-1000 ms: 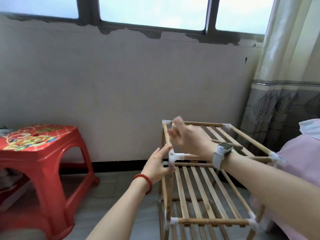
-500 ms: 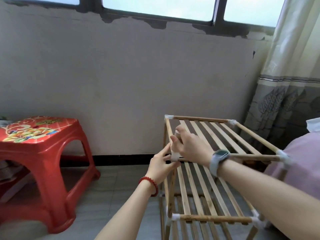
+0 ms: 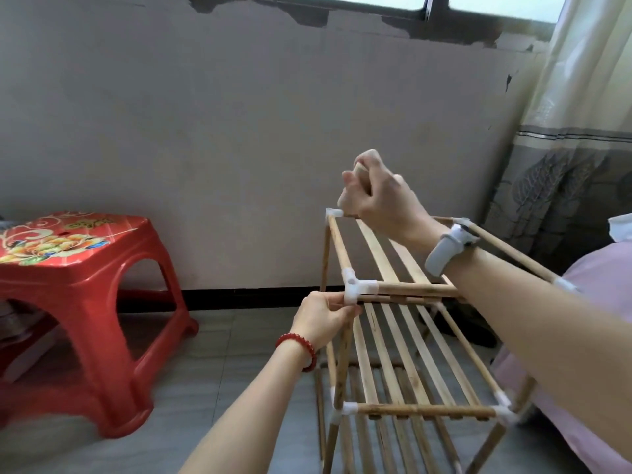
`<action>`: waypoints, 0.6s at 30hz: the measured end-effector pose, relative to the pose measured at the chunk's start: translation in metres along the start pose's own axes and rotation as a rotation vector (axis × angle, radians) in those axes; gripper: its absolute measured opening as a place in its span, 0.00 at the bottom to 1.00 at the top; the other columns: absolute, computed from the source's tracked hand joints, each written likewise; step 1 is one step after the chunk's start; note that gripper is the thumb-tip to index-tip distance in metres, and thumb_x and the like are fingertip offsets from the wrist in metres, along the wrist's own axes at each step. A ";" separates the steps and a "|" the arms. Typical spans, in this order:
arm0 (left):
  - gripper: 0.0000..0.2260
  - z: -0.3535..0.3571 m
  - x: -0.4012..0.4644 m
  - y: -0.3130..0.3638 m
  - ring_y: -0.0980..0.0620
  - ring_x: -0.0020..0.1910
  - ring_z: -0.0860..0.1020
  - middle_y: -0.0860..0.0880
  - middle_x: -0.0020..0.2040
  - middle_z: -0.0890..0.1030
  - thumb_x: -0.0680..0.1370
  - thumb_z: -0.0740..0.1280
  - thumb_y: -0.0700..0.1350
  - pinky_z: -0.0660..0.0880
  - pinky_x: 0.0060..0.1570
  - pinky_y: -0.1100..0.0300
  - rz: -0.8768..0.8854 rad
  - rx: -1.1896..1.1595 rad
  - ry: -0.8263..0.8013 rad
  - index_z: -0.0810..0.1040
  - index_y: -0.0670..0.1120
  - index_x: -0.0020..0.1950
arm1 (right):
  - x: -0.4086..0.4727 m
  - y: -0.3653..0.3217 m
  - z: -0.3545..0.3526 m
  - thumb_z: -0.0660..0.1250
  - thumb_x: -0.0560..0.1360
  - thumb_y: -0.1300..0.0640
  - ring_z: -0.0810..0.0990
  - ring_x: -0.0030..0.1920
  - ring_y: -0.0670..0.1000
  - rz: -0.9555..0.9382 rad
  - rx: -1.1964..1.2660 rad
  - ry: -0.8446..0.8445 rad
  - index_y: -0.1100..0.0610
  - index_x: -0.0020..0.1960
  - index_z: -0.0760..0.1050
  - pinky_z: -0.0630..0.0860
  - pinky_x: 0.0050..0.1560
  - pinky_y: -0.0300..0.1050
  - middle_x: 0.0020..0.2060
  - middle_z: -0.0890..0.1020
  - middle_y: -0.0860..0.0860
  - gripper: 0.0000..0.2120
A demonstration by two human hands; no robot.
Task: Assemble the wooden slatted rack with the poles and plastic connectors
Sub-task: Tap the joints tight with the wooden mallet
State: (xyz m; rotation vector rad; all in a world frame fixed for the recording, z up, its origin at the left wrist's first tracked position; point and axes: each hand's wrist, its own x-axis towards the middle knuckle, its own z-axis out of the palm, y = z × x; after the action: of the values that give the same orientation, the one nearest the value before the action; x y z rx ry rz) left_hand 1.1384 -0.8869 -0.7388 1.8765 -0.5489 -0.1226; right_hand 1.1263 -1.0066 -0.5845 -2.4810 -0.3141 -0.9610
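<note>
Raised since half a second ago: right hand point(image 3: 379, 193), formerly down at the near-left white plastic connector point(image 3: 355, 289), now lifted clear above the rack's far-left corner, fingers curled round a short pale piece whose end shows at the top of the fist; what the piece is cannot be told. White smartwatch point(image 3: 448, 248) on that wrist.

Left hand point(image 3: 325, 316): unchanged in place, fingers and thumb pinching the upright pole just below and left of the same connector, whose upward socket stands open. Red bead bracelet point(image 3: 297, 343) on its wrist.

Wooden slatted rack point(image 3: 403, 340): standing on the grey tiled floor point(image 3: 212, 364), directly ahead of and beneath both hands; upper frame with slats under the right forearm, slatted tier below it, white connectors at the corners.

Red plastic stool point(image 3: 78, 278), floral top: well left of the left hand.

Curtain point(image 3: 574, 138): beyond the right hand. Pink fabric point(image 3: 602, 289): right of the right forearm.
</note>
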 end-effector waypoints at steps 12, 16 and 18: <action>0.07 -0.002 -0.006 0.005 0.59 0.48 0.80 0.57 0.44 0.83 0.75 0.69 0.48 0.75 0.57 0.51 -0.006 0.038 0.001 0.79 0.62 0.42 | -0.034 0.007 0.010 0.54 0.79 0.48 0.78 0.38 0.53 0.030 -0.174 -0.015 0.53 0.50 0.64 0.74 0.40 0.50 0.32 0.78 0.43 0.08; 0.07 -0.006 -0.008 0.003 0.59 0.48 0.80 0.57 0.43 0.83 0.75 0.70 0.48 0.75 0.56 0.52 -0.005 0.087 0.001 0.79 0.62 0.41 | -0.038 0.011 0.016 0.53 0.79 0.46 0.76 0.39 0.56 -0.036 -0.398 -0.379 0.51 0.56 0.64 0.70 0.38 0.48 0.40 0.80 0.51 0.10; 0.08 -0.003 -0.008 0.003 0.58 0.48 0.80 0.58 0.42 0.83 0.74 0.70 0.48 0.75 0.56 0.52 -0.006 0.093 0.010 0.79 0.62 0.40 | -0.012 0.011 -0.001 0.54 0.77 0.45 0.76 0.37 0.55 0.084 -0.140 -0.042 0.49 0.49 0.63 0.68 0.37 0.47 0.33 0.79 0.43 0.08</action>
State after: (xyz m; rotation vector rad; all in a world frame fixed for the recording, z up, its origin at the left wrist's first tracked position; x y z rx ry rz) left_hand 1.1314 -0.8818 -0.7363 1.9679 -0.5507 -0.0931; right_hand 1.1212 -1.0169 -0.5954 -2.6208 -0.1592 -0.9268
